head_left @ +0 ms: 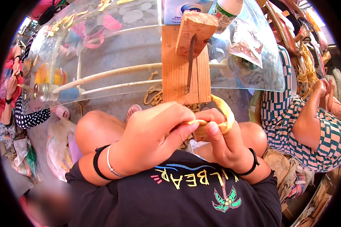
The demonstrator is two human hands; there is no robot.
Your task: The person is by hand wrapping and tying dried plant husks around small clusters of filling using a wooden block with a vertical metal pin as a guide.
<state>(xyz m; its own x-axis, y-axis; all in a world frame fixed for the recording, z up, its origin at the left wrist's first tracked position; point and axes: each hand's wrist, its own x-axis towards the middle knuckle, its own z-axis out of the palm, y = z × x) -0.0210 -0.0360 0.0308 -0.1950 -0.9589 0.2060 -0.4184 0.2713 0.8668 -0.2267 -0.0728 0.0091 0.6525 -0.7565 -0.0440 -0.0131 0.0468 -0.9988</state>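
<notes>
A yellow fibrous strand runs between my two hands and curves up over the back of my right fingers toward the near end of a wooden board. My left hand pinches the strand between thumb and fingers. Beside it, my right hand has its fingers curled around the same strand, with the thumb raised along it. Right above my hands is the wooden board, which carries an upright wood block and a thin metal rod.
A glass-topped table spreads ahead, with a white bottle, a tissue pack and a clear packet on it. People sit at the left and right. Plastic bags lie on the floor at left.
</notes>
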